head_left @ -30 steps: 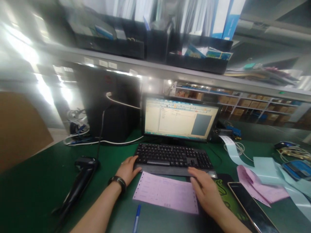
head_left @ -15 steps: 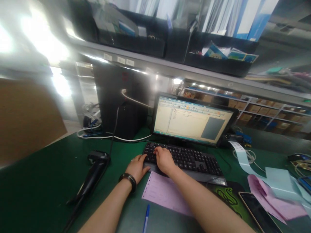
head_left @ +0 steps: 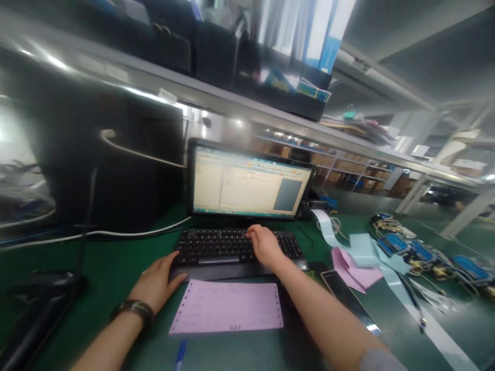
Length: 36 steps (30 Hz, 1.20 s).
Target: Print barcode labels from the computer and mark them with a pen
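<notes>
— Keyboard: one, black plastic, flat, lying below the single monitor on green matting.
— Hands?
— Two. Right hand on the keys, fingers curled loosely; left hand at its left corner, fingers together, flat.
— Paper?
— One pink perforated sheet just before it.

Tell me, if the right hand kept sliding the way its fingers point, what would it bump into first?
The right hand lies on the keyboard, fingers pointing up and left toward the back keys. Going straight on, it would probably meet the monitor just behind, though depth is hard to judge.
</notes>
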Tool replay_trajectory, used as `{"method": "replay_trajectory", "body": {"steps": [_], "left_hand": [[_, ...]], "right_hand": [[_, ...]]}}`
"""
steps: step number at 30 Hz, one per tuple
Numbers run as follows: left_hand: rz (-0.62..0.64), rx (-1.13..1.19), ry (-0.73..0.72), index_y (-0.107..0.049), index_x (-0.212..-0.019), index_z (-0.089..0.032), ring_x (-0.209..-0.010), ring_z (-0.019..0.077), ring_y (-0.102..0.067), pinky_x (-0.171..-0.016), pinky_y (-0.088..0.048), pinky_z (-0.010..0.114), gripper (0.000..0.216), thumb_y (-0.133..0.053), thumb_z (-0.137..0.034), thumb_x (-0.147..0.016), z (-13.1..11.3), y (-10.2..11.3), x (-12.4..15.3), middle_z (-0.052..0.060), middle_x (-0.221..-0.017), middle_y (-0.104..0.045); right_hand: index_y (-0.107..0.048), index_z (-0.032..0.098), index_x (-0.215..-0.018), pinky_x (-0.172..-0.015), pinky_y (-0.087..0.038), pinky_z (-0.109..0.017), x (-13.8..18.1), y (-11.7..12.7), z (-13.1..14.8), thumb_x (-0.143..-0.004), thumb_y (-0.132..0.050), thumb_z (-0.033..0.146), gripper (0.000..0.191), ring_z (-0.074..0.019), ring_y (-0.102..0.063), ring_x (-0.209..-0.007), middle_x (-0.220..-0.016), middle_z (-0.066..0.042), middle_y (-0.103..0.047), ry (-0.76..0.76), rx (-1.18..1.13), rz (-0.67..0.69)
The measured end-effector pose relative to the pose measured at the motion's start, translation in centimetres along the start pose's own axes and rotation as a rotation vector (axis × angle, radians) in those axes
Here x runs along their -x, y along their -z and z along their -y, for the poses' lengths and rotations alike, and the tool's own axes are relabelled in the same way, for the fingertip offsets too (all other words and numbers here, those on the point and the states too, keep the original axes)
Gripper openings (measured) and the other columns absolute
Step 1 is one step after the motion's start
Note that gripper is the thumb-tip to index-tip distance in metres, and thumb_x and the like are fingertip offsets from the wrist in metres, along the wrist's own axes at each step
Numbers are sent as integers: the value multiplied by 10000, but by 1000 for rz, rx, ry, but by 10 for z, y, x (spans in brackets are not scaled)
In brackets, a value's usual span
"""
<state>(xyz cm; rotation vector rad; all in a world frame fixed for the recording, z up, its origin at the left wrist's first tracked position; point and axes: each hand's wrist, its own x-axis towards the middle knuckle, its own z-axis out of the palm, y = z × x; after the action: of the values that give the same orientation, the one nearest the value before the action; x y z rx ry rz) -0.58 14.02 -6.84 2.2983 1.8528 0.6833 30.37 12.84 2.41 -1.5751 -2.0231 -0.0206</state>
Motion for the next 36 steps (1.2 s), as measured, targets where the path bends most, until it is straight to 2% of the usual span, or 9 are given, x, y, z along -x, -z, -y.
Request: {"method": "replay_trajectory", "body": {"steps": [4, 6, 8, 13, 20, 29, 36], "left_hand": [[19, -24, 16, -351, -1357, -115, -1201, 295, -467, -1033, -346, 415, 676, -400, -517, -816, 3, -2, -2, 172, -1311, -478], [22, -26, 18, -336, -1363, -120, -1212, 290, -457, -1040, -337, 409, 676, -386, -523, -822, 6, -3, -3, 165, -1321, -470], [30, -32, 29, -320, -1370, -134, -1213, 287, -457, -1040, -337, 408, 680, -373, -536, -824, 8, -5, -4, 159, -1329, -462], [38, -48, 33, -302, -1376, -149, -1222, 281, -453, -1046, -328, 411, 689, -367, -556, -824, 14, -9, -6, 157, -1344, -454], [12, -49, 17, -321, -1371, -152, -1223, 267, -466, -1048, -330, 412, 690, -370, -566, -821, 16, -9, -7, 140, -1346, -477], [-7, -30, 21, -346, -1357, -134, -1214, 279, -475, -1040, -341, 423, 683, -379, -542, -810, 8, -5, -4, 152, -1336, -484], [-57, 1, -3, -381, -1346, -119, -1185, 316, -502, -1010, -366, 435, 727, -358, -561, -770, 12, -11, -5, 181, -1298, -511]], "right_hand": [[-549, 136, -1094, -815, -476, -363, 25, 44, -90, -954, -426, 310, 256, -157, -615, -847, -916, -37, -643, -243, 48, -83], [-564, 136, -1068, -812, -488, -374, 38, 51, -116, -938, -469, 345, 265, -156, -617, -839, -925, -35, -635, -299, 65, -94], [-573, 138, -1050, -823, -490, -377, 47, 48, -129, -929, -488, 347, 256, -158, -614, -864, -945, -36, -631, -314, 76, -91], [-577, 143, -1040, -851, -480, -391, 55, 34, -134, -925, -497, 344, 245, -167, -600, -917, -987, -42, -621, -331, 103, -106], [-567, 140, -1056, -835, -481, -387, 54, 34, -140, -925, -492, 356, 264, -167, -597, -899, -990, -44, -613, -389, 156, -127], [-571, 141, -1048, -854, -473, -402, 39, 24, -130, -916, -512, 346, 251, -177, -588, -935, -1012, -46, -606, -295, 197, -83], [-572, 140, -1036, -867, -460, -406, 47, 29, -124, -919, -504, 340, 241, -182, -579, -957, -1007, -45, -606, -229, 200, -77]]}}
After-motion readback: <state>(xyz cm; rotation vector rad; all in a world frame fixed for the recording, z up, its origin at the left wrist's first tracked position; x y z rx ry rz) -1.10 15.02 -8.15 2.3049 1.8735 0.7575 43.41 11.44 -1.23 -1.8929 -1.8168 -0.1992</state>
